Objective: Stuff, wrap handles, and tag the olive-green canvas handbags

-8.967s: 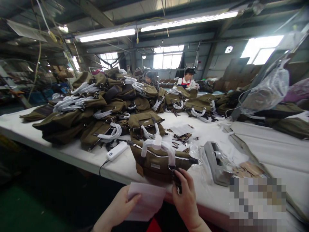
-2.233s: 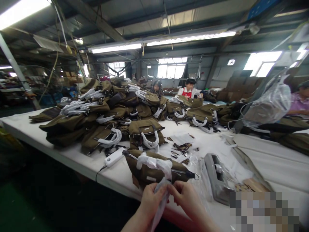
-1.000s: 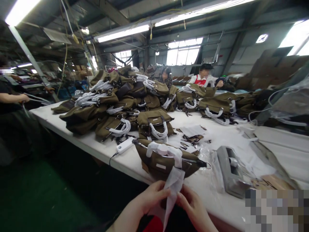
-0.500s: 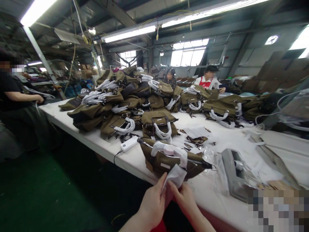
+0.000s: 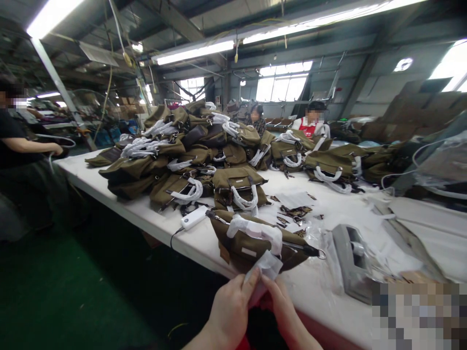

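Note:
My left hand [image 5: 233, 299] pinches a whitish translucent sheet [image 5: 269, 265] at the near edge of the table. From the other side my right hand [image 5: 278, 297] grips the same sheet, its fingertips close to the left ones. Just beyond both hands an olive bag [image 5: 233, 243] stands on the white table, its handle [image 5: 255, 227] wrapped in white material. The sheet overlaps the lower front of this bag. Behind it lies another olive bag [image 5: 237, 181] with wrapped handles.
Olive bags [image 5: 142, 172] are heaped on the white table [image 5: 204, 244]. A white box with a cable [image 5: 194, 218] sits left, a grey tape dispenser [image 5: 348, 262] right. Patterned scraps [image 5: 297, 212] lie behind. A person [image 5: 22, 146] stands left; others are across the table.
My left hand's fingers have moved up over the sheet, closer to my right hand's fingertips. The sheet is more folded. The person at left now holds a dark, light-rimmed item differently.

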A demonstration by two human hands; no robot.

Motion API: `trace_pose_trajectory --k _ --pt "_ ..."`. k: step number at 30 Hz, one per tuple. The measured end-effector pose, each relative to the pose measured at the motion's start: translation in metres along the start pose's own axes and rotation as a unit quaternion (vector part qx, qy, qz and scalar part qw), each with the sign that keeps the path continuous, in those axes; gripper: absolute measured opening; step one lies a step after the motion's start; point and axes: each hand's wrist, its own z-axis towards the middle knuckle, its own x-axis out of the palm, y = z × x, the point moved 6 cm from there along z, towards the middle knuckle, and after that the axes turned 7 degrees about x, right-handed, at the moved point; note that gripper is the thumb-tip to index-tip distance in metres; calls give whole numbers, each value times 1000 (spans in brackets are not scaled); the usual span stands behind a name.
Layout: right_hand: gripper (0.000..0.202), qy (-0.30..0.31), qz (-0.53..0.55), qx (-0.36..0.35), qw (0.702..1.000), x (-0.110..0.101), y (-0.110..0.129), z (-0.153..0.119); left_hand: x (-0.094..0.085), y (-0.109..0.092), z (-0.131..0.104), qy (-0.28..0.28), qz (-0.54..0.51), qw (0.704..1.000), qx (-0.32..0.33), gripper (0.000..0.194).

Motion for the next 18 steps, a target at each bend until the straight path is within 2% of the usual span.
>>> trace_pose_trajectory --k 2,4,6,7,9,11,12,14,16,18 --pt "62 3 -10 12 1000 3 3 -2 -4 -3 1 5 48 999 21 60" --pt "60 -20 -8 45 999 4 5 -1 -7 -9 0 11 84 995 54 59" --pt "55 -54 32 67 996 1 7 0 -11 -13 -1 9 73 994 79 58" --pt "54 -67 55 69 994 0 9 1 -14 -12 -2 -3 36 996 79 59" --pt "54 -81 88 61 991 -2 12 2 -22 -2 -7 -65 -88 994 26 62" --pt "54 -80 120 64 987 -3 12 3 -24 17 -14 -117 -236 961 -79 64" --pt "55 -77 138 71 985 -4 12 3 -21 26 -18 -118 -301 937 -130 64" --pt "55 -70 170 79 980 -5 12 4 -12 35 -24 -76 -392 897 -189 61" --pt "53 -65 181 80 978 -5 13 6 -6 36 -29 -29 -435 879 -192 55" --pt "50 -66 180 75 979 -5 15 7 -5 38 -34 -24 -442 878 -180 49"
